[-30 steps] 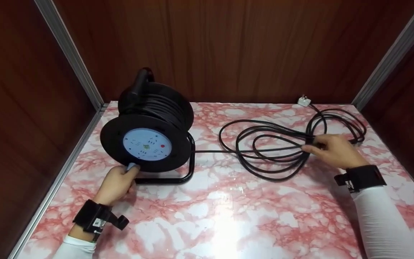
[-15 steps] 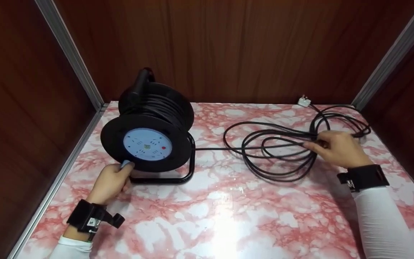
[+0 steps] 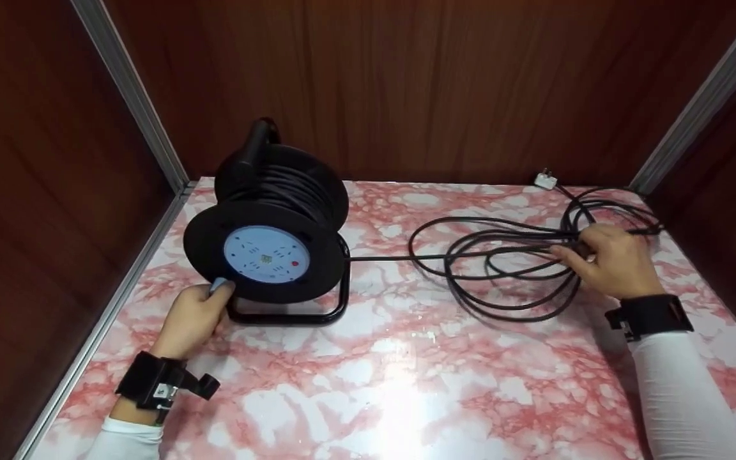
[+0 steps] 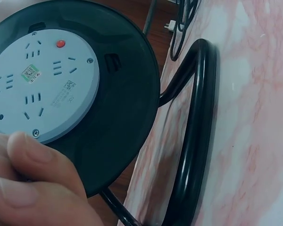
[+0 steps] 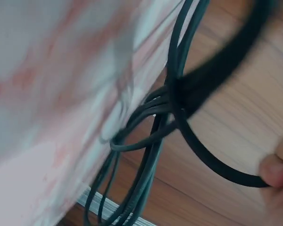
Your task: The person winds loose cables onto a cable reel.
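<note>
- Dark wood walls (image 3: 438,89) with grey metal strips (image 3: 122,83) at the corners box in a red-and-white marbled table (image 3: 368,377), which shows a bright glare patch near the front.
- On the table's left part stands the reel (image 3: 205,249), resting upright on its black tube stand (image 3: 288,319), handle (image 3: 255,147) at the top and pale socket face (image 3: 266,254) turned toward the person.
- Cable (image 3: 381,258) leaves the reel at the right and runs nearly straight to the right hand (image 3: 623,259); around and beyond that hand it lies in loose, overlapping loops (image 3: 515,319).
- Near the back edge, on the right, lies the white plug (image 3: 545,179), prongs up, joined to nothing.
- Left hand (image 3: 190,316): fingers curled at the reel's lower rim, thumb and fingers pinching a small bluish knob (image 3: 217,283) whose tip shows above them.
- Right hand: closed in a pinch on the cable; how many strands it holds, I cannot tell.
- As to progress, I judge the work partway: many turns sit on the drum, yet several loops and the plug end remain off it. Whether cable is going on or coming off, these views alone do not settle.
</note>
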A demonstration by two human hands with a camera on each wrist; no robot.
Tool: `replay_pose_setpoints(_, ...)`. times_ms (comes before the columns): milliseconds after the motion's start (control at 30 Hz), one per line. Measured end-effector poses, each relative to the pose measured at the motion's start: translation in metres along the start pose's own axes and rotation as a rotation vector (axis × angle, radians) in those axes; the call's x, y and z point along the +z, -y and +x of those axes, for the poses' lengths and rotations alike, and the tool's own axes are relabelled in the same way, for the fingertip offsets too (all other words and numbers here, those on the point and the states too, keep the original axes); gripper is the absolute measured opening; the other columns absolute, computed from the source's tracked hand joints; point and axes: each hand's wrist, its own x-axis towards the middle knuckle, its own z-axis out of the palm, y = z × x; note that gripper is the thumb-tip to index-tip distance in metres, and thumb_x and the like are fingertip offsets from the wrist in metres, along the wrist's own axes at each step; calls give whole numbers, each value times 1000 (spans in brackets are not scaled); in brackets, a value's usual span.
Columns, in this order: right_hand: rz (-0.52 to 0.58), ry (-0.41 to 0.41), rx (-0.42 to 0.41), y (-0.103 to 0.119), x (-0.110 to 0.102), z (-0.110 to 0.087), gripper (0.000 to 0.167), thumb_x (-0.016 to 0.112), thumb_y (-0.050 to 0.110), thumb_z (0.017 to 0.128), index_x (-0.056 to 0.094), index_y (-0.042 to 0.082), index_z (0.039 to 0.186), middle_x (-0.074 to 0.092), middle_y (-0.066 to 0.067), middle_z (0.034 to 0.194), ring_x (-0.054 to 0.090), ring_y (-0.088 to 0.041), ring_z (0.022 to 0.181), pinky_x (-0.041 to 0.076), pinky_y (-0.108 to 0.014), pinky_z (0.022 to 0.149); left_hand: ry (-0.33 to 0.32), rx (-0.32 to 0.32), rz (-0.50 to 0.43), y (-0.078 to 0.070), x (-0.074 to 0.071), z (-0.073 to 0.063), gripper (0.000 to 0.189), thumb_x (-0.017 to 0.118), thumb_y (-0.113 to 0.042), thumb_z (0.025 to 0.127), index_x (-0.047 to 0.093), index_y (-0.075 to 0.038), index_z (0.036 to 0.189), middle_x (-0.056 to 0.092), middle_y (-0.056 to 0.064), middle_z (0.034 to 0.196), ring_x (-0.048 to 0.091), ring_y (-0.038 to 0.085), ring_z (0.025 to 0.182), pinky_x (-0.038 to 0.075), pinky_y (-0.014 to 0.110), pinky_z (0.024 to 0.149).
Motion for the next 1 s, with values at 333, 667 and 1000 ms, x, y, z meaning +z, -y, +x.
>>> replay_pose_setpoints(333,155,351,317,-8,0,-11,52,77,52,94,50,20,64,39,6,59,42,-16,54,33,-30,55,-65,9,-12,-5,-6,-1,61,56,-55,106,54,-7,67,55,7,53,49,20,45,38,33,42)
replay_pose_setpoints(667,19,-8,72,-3,-4,-1,40,87,37,88,57,12,78,50,-4,70,47,-23,61,36,-41,58,-102,-7,-61,-6,-4,-3,65,56,-54,106,59,0,70,55,7,52,48,18,45,37,31,42)
replay_pose_setpoints(1000,254,479,376,-13,-3,-11,57,71,55,98,43,16,67,30,7,62,33,-12,53,30,-30,54,-177,-2,-220,-10,-4,-7,74,56,-55,106,58,8,67,54,8,50,45,15,36,38,30,35)
